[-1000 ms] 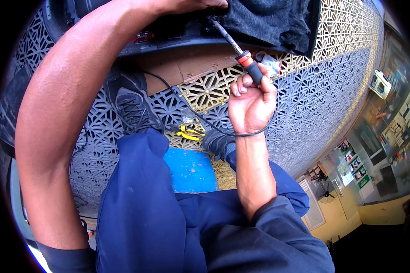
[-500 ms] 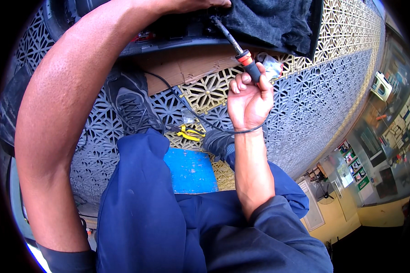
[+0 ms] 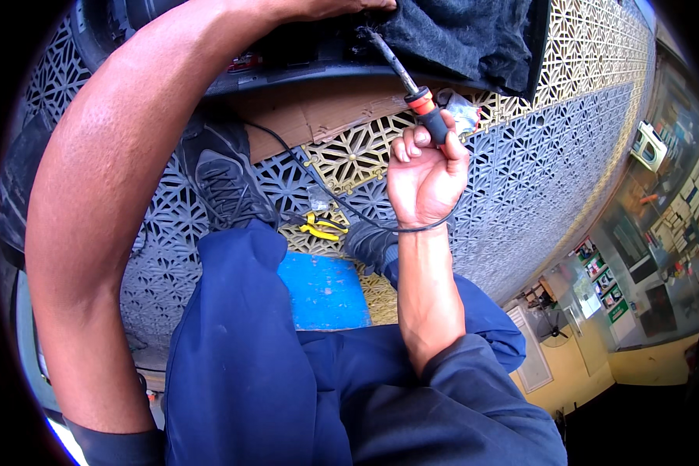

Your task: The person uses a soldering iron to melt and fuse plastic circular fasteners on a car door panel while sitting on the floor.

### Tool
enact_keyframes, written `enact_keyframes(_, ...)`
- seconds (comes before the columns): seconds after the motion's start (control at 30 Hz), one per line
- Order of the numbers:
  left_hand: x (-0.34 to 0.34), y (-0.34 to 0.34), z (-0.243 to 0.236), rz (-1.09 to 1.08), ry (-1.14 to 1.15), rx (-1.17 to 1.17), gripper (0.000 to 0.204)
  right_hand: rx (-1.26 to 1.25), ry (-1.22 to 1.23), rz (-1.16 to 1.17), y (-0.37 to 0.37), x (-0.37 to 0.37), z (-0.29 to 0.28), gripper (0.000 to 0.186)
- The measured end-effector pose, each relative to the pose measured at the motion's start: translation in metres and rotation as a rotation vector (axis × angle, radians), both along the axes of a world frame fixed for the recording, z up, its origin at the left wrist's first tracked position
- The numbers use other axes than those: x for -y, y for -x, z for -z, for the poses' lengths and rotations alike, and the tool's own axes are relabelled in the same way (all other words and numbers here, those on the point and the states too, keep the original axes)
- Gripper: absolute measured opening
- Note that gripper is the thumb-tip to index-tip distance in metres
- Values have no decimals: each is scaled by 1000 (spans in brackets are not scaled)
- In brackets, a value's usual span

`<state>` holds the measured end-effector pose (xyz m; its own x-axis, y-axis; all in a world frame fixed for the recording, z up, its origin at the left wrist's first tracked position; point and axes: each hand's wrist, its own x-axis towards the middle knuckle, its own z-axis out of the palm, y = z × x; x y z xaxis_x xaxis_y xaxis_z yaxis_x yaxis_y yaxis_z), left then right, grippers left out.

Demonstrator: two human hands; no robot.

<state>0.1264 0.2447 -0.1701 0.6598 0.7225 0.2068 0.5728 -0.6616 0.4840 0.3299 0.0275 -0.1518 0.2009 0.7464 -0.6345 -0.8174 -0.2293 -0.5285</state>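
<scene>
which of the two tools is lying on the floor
The yellow-handled pliers, resting on the floor tiles. The other, a black-gripped tool with an orange band and metal rod, is held in the right hand.

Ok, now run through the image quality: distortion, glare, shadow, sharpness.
Head view: the floor tiles bend toward the rim, with black filling the corners; head view: white glare at the lower left rim; head view: deep shadow hides detail left of the corded tool's tip; head view: the right hand looks fairly sharp, the background fan too small to judge.
</scene>
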Motion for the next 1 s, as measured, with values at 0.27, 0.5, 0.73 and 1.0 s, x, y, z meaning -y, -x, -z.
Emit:
enact_keyframes(0.27,2,-13,4,-9,44,32,29,50,16,38,-9,4,3,27)
enact_keyframes(0.5,1,-3,-6,-38,63,-34,29,32,17,-5,4,1,5,26)
enact_keyframes(0.73,1,-5,-8,-46,105,-28,29,-26,27,26,5,1,3,25)
enact_keyframes(1.0,0,-7,-8,-43,104,-37,29,-2,32,30,4,0,4,25)
